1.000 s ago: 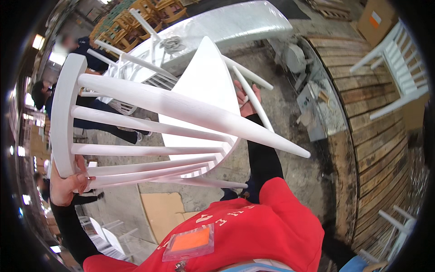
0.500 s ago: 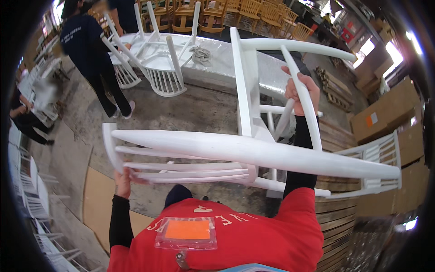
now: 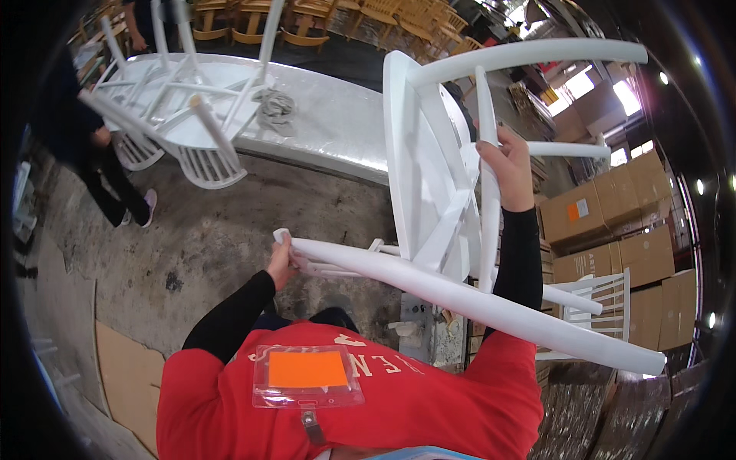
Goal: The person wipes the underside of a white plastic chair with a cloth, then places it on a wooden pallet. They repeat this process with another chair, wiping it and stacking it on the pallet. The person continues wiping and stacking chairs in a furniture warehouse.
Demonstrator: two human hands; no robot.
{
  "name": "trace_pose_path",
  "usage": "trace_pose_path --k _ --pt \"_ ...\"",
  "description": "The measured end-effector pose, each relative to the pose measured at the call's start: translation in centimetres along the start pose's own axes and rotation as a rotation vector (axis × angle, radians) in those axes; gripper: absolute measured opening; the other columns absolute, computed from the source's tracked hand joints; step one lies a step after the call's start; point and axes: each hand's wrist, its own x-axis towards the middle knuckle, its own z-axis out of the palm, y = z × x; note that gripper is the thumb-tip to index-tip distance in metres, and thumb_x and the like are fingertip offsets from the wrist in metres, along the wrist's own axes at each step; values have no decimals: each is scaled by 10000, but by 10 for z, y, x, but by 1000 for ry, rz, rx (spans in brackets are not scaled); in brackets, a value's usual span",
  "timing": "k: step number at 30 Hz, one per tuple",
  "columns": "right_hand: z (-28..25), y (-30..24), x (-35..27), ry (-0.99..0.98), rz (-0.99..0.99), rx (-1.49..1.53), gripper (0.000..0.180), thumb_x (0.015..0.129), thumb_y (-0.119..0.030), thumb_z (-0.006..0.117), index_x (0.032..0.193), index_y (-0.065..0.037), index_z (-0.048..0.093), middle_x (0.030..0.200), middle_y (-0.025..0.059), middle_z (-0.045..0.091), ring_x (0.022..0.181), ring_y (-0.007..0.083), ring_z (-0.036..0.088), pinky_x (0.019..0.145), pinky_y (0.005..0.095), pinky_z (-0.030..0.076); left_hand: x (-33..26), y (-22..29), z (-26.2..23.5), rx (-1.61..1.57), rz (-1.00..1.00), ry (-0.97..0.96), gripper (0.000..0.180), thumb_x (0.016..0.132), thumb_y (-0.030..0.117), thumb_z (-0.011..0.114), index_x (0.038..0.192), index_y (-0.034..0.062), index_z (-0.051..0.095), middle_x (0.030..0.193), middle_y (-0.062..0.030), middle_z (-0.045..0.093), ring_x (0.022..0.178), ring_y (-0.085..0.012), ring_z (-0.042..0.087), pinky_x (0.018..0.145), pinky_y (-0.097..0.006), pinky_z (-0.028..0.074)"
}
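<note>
A white wooden chair [image 3: 429, 165] is held up in front of me, turned on its side with its legs pointing right. My right hand [image 3: 510, 169] is closed round a stretcher [image 3: 489, 222] between two legs. At the chair's left end, my left hand [image 3: 281, 263] grips the top of the backrest, whose slats are partly hidden. One thick leg [image 3: 491, 303] slants across the near side, down to the right. The seat's underside, with its cross braces, shows between my hands.
At the back left, a wrapped table [image 3: 330, 100] bears upturned white chairs [image 3: 207, 149] and a grey cloth [image 3: 274, 111]. Beside it stands a person in dark clothes [image 3: 84, 146]. Cardboard boxes [image 3: 613, 199] and another white chair [image 3: 606, 307] are on the right.
My view has swung right. The chair has turned, showing more of its seat underside, and its backrest end has come closer to my body. Both hands keep hold.
</note>
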Motion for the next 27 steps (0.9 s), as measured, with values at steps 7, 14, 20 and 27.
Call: trace_pose_path --k 7,14,20,27 --pt "-3 133 139 -51 79 -159 283 871 -120 671 1092 55 695 799 -27 641 657 33 520 579 219 386 184 21 110 -197 -47 9 876 920 754 514 1536 198 233 1494 -128 409 1336 -341 448 1050 -590 385" --pt "7 278 234 -79 124 -282 225 856 -148 674 946 58 678 743 9 642 671 61 557 594 260 438 299 41 162 -54 -91 290 1245 825 897 415 1611 91 -115 1600 -245 260 1374 -427 418 1103 -677 295" --pt "18 335 269 -106 224 -296 330 813 -186 681 974 100 638 703 165 659 593 213 616 585 362 487 315 76 236 127 -145 582 1125 896 771 428 1558 -94 145 1507 -366 385 1349 -402 499 1116 -426 401" --pt "45 387 305 -151 193 -334 335 788 -197 700 888 108 603 766 260 671 738 394 688 713 459 532 359 75 235 606 -146 546 728 1007 535 398 1279 -111 593 1260 -366 609 1189 -452 613 1034 -479 472"
